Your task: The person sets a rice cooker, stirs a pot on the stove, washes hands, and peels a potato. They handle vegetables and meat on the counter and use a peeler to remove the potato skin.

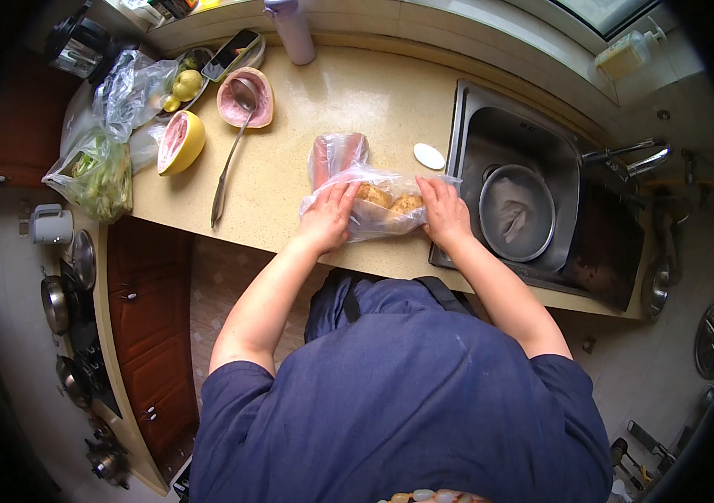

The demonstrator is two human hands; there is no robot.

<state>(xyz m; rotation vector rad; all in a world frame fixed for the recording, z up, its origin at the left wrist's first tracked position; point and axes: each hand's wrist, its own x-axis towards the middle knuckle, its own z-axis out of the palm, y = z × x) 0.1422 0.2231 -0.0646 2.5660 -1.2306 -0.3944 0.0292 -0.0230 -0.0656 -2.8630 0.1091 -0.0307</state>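
A clear plastic bag (388,227) lies on the speckled counter (256,207) before me, with brown, round-ended food pieces, perhaps potatoes (406,204), inside. My left hand (330,217) rests on the bag's left end, fingers spread. At its right end, my right hand (445,210) touches the plastic near the edge of the sink. Whether either hand grips the film is hard to tell. Just behind the bag is a reddish package in clear plastic (339,154). A white oval object (429,156) sits between it and the sink.
To the right, the steel sink (476,119) holds a round basin (552,220) with a cloth-like item in it. Leftward are a ladle (227,166), two hollowed fruit halves (190,146), a bag of green vegetables (100,182) and a phone (231,53). A lilac bottle (292,34) stands at the back.
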